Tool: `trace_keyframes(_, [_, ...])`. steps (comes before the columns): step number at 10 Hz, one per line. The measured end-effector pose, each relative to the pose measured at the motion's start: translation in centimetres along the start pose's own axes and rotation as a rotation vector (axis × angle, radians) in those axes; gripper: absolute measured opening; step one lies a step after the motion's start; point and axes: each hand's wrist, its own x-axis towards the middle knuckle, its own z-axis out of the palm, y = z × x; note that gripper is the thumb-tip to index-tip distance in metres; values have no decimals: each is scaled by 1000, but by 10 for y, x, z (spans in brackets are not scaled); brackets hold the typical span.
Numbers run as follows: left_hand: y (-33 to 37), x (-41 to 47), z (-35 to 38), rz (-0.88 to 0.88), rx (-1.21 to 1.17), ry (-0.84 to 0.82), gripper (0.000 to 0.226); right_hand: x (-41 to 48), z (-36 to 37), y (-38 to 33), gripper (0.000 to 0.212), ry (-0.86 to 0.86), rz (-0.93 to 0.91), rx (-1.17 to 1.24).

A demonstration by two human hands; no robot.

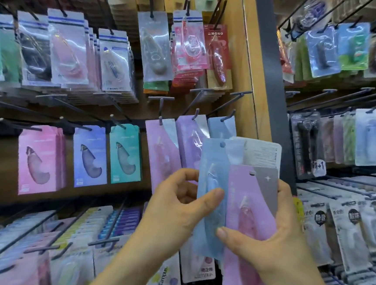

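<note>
Two packets held overlapping.
The left hand (177,200) pinches the blue packet (215,158), thumb laid on its front; the pink packet (252,204) is gripped by the right hand (276,241). A white packet (261,153) behind is largely hidden.

Pinching a pale blue card-backed correction-tape pack (214,165) between thumb and fingers of the left hand (176,207). Gripping a pink card-backed pack (251,216) with the right hand (274,238), and touching the blue pack's lower part with that thumb. Also holding a white printed card (262,153) behind both, upright, poking above them. Facing black wire pegs (118,124) carrying a teal card pack (126,152).
</note>
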Motion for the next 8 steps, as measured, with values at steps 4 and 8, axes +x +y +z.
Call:
trace_keyframes(4, [-10,0,-17,-57,-150,140,41,2,8,4,99,43,1,67])
trace_keyframes(8, [0,34,-15,151,75,66,48,0,-39,5,124,128,114,-195])
